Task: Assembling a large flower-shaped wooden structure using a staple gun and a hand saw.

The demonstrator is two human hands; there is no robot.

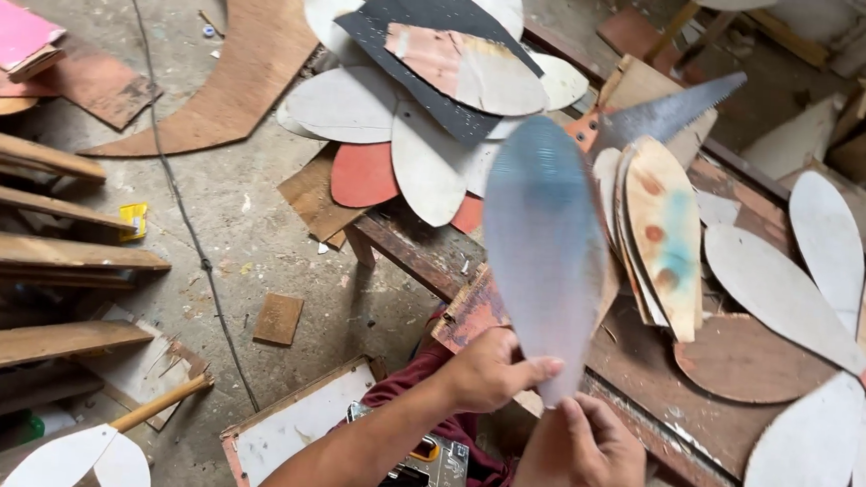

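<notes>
Now your worn reddish wooden tabletop (646, 372) carries heaps of pale leaf-shaped plywood cutouts (428, 163) and a handsaw (661, 112). Above its near edge you hold a blurred grey-blue leaf-shaped panel (543, 250): left hand (490, 369) fingers clamped on its lower tip, right hand (600, 464) fingers pinching just below.

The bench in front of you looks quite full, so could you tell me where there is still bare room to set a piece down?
The workbench is crowded: leaf-shaped cutouts piled at its far left, more leaning by the handsaw. Bare wood shows only between the left hand and the round brown piece. The floor between the cord and bench is freer.
</notes>
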